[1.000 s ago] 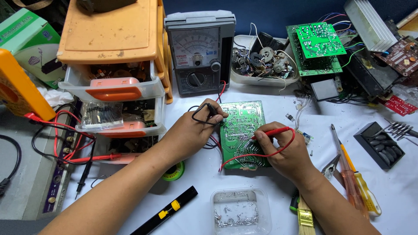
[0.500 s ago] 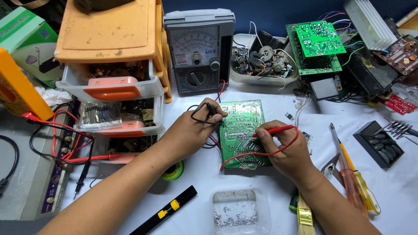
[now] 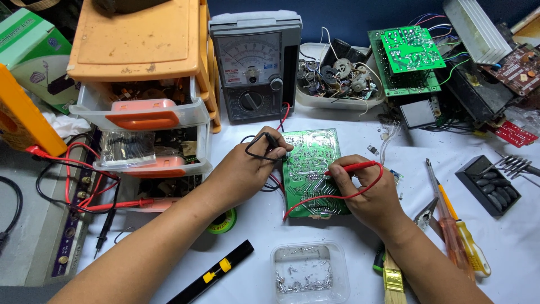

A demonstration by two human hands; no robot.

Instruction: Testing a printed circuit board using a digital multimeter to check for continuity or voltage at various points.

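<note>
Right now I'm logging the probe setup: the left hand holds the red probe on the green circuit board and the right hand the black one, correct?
Not quite, they are swapped. In the head view the left hand holds the black probe, and the right hand holds the red probe on the green circuit board.

Bright, even light falls from above onto the white table [image 3: 506, 247], which is close to washing out at the right. Shadows are soft and short, pooling under the forearms and beside the drawers [image 3: 140, 118]. The centre is sharp; straight lines bow towards the edges, and the far corners look slightly softer, perhaps from the wide lens.
</note>
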